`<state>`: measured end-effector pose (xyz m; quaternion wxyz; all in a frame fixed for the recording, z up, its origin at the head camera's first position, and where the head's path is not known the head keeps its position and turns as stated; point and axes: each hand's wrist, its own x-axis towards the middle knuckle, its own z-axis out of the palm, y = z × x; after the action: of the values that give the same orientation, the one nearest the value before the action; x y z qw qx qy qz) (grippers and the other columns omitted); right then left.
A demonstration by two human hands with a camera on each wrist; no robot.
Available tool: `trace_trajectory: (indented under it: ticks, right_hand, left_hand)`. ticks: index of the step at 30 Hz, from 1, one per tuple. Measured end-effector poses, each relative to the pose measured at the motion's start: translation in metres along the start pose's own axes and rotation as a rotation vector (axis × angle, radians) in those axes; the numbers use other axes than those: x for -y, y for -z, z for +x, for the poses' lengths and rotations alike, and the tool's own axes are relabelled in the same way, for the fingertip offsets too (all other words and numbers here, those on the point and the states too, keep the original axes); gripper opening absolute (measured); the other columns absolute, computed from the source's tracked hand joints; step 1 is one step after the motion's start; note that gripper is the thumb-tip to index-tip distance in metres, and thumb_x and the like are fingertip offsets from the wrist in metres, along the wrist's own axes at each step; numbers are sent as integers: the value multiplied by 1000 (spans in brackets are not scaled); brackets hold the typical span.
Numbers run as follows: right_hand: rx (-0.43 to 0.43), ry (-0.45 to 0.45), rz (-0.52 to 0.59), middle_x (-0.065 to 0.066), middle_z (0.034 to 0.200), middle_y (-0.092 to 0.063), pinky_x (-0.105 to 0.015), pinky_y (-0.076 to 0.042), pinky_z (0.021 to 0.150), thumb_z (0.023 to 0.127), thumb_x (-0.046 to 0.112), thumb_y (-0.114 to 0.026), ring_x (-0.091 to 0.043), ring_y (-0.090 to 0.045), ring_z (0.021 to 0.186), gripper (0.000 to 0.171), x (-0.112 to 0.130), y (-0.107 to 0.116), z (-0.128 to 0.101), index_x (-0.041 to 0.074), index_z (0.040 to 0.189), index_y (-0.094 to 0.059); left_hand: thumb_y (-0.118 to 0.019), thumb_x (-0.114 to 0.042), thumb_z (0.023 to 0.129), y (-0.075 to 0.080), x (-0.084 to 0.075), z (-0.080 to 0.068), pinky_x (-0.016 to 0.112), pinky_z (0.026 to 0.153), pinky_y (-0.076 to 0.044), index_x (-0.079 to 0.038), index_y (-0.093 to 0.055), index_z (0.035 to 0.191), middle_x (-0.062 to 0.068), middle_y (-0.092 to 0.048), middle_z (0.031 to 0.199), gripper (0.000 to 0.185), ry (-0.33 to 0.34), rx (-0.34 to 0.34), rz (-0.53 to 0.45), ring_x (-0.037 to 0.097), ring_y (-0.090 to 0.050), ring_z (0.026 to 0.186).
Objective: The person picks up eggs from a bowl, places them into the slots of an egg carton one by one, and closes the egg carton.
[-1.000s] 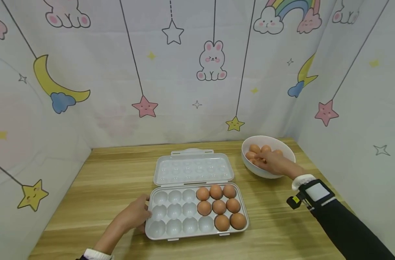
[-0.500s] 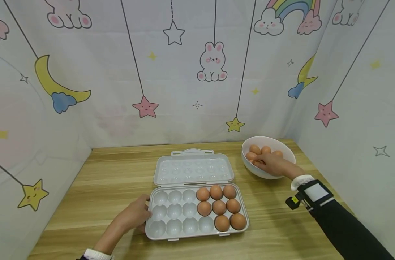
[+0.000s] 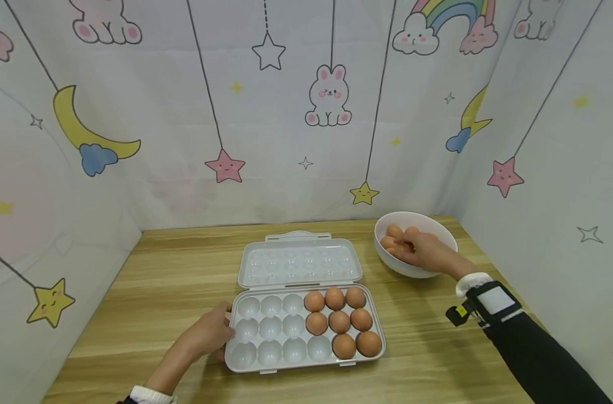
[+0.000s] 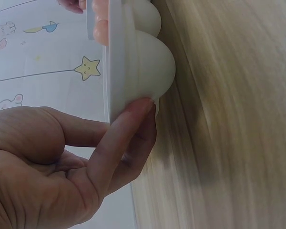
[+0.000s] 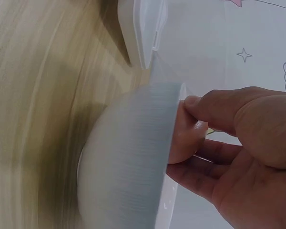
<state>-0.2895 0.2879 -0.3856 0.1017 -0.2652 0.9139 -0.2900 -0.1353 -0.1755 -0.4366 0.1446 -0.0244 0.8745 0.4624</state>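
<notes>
My left hand (image 3: 205,335) pinches the left end of a white plastic egg box (image 3: 269,352) on the table. In the left wrist view the thumb lies on top of the rim and curled fingers press its rounded underside. Brown eggs (image 3: 340,322) fill several wells on the right side; the left wells are bare. Over at the back right, my right hand (image 3: 426,251) reaches into a white bowl (image 3: 412,272) of brown eggs. The right wrist view shows thumb and fingers around one egg (image 5: 186,138) at the bowl's rim. Part of that egg is hidden by the rim.
The box's lid (image 3: 300,264) lies folded back behind it, hinged to the base. A wooden table (image 3: 170,269) carries everything. Printed cloth walls (image 3: 276,123) stand at the back and both sides, the right one close to the bowl.
Inside the bowl, my right hand has shifted slightly right and its fingers have closed around an egg. My left hand and the egg box stay put.
</notes>
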Motion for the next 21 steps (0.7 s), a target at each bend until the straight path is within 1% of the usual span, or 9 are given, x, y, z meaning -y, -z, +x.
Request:
trace_trajectory:
  ticks: [1,2,3,6,8,11,14,16,21]
  right_hand:
    - [-95,56,-214,-2,78,-54,-18,-40,60,88,15,-63,-11,-49,68,13,0,1,0,5,94,-58]
    - [-116,58,-219,-1,74,-53,-21,-41,59,87,16,-64,-12,-49,68,13,1,2,0,6,91,-57]
    - [-206,94,-274,2,65,-46,-23,-38,53,85,16,-66,-12,-45,59,13,1,3,0,9,86,-55]
    - [-204,104,-236,2,67,-48,-25,-39,53,84,12,-65,-13,-46,61,12,7,9,-3,7,94,-61]
    - [-204,106,-211,1,73,-52,-27,-41,56,84,10,-64,-15,-48,65,22,12,13,-5,5,106,-62]
    - [-210,112,-161,-1,90,-57,-31,-48,67,83,7,-64,-17,-51,77,37,23,19,-9,3,120,-59]
    - [-215,120,-95,-4,103,-59,-35,-51,78,84,6,-63,-19,-54,89,39,33,25,-15,4,122,-58]
    - [-221,118,-62,-4,107,-59,-36,-51,81,85,9,-62,-19,-55,94,37,41,29,-19,6,122,-58]
    - [-241,117,-11,-5,114,-58,-29,-51,82,88,23,-63,-20,-56,99,37,60,37,-29,10,122,-56]
  left_hand:
    - [-50,11,83,0,0,0,36,46,-55,14,-34,126,19,-53,89,46,0,3,0,25,-60,69]
    - [-50,11,83,0,0,0,36,46,-55,15,-33,126,20,-53,89,46,0,6,-2,25,-60,69]
    - [-50,11,83,0,0,0,36,46,-55,15,-33,127,20,-53,89,47,1,6,-2,25,-60,69]
    - [-50,11,84,-1,0,1,36,46,-55,15,-32,127,20,-53,89,47,5,11,-4,25,-60,68]
    - [-49,11,85,-1,0,1,36,47,-55,15,-32,127,20,-53,89,46,4,17,-2,25,-61,68]
    - [-49,11,86,0,0,2,35,48,-56,15,-31,128,20,-54,90,46,4,25,7,25,-61,68]
    - [-49,11,86,1,0,2,35,48,-56,16,-31,128,20,-54,90,46,6,28,17,24,-62,68]
    - [-49,11,86,1,0,2,34,49,-56,16,-31,128,20,-54,91,46,8,28,21,24,-62,68]
    - [-48,11,86,0,-1,3,35,48,-56,16,-31,128,21,-54,91,46,13,29,18,25,-62,69]
